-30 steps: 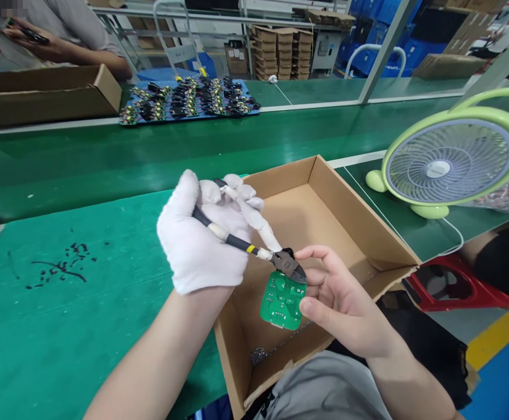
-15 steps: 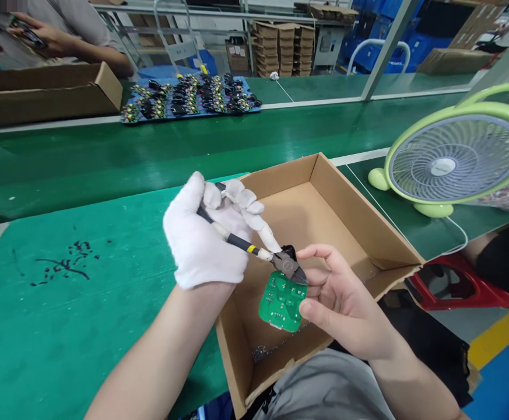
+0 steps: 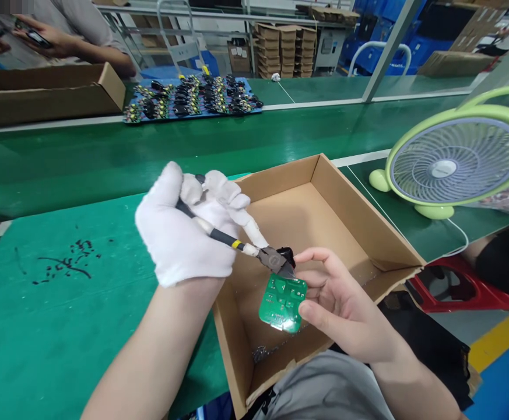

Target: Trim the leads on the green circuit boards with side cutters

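Note:
My left hand (image 3: 188, 227), in a white glove, is wrapped round the handles of a pair of cutting pliers (image 3: 276, 261). The plier jaws point right and down, at the top edge of a green circuit board (image 3: 283, 303). My bare right hand (image 3: 341, 297) pinches the board by its right edge, thumb on the near face. A black part (image 3: 286, 255) shows behind the board's top, partly hidden by the jaws. Both hands are over an open cardboard box (image 3: 354, 221), with small wire clippings (image 3: 260, 353) in its near left corner.
A green fan (image 3: 444, 169) stands at the right. Beyond the green bench strip lies a blue tray of assembled parts (image 3: 193, 99), beside another cardboard box (image 3: 48, 96). A person's hands (image 3: 39, 38) hold something at the upper left. A red stool (image 3: 455, 286) is at the right.
My left hand and the pliers have moved left, and the jaws have shifted from the board's upper right toward the middle of its top edge. My right hand and the board have barely moved.

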{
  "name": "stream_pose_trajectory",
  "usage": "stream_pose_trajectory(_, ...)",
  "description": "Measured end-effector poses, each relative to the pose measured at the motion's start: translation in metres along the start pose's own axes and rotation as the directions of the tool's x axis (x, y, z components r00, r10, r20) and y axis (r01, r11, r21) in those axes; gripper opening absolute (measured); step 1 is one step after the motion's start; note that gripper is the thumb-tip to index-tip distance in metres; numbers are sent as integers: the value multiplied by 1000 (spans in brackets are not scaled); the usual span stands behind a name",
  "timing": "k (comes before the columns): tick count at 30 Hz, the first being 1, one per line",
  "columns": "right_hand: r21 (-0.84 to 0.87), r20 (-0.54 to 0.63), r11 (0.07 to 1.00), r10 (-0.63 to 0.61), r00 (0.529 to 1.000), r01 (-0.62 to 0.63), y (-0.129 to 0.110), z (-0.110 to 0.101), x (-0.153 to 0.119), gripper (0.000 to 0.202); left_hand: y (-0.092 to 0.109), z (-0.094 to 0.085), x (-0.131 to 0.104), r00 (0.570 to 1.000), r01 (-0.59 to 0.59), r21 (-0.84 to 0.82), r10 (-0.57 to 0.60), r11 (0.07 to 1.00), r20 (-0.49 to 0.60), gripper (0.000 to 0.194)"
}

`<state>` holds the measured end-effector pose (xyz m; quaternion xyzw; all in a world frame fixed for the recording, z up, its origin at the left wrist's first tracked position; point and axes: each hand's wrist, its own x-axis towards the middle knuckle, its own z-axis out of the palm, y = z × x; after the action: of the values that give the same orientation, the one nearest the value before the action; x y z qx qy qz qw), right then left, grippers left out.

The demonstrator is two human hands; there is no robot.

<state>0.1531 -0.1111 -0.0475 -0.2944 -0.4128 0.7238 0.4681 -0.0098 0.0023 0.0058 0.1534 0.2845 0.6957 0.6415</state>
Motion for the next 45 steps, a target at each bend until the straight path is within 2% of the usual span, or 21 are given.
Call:
stream_pose_trajectory(8,64,-35,997,-33,999,35,-2,-1,0,30,6,1,10,988,47,-124,-64,991,-144,29)
stream_pose_trajectory(15,65,-46,997,-48,998,51,-2,-1,-1,30,1,-1,12,989,48,-86,-59,995,-134,29)
stream_pose_trajectory(22,15,-85,999,-29,996,31,-4,-4,-3,33,7,2,10,988,5,-96,-20,995,-156,27)
stream_pose_trajectory(28,72,-126,997,23,992,-14,-5,-6,-2,29,11,0,6,990,70,-128,-85,989,-115,29)
stream_pose_trajectory(33,99,-100,995,18,995,-8,-5,-7,-1,23,3,4,0,988,71,-126,-86,990,-125,32)
stream_pose_trajectory(38,93,-105,996,22,994,-12,-5,-7,-2,24,-3,3,3,978,136,-135,-155,982,-142,37)
stream_pose_trajectory(45,2,-95,1000,26,995,-26,-8,1,-8,25,-5,4,-3,983,136,-121,-149,983,-106,39)
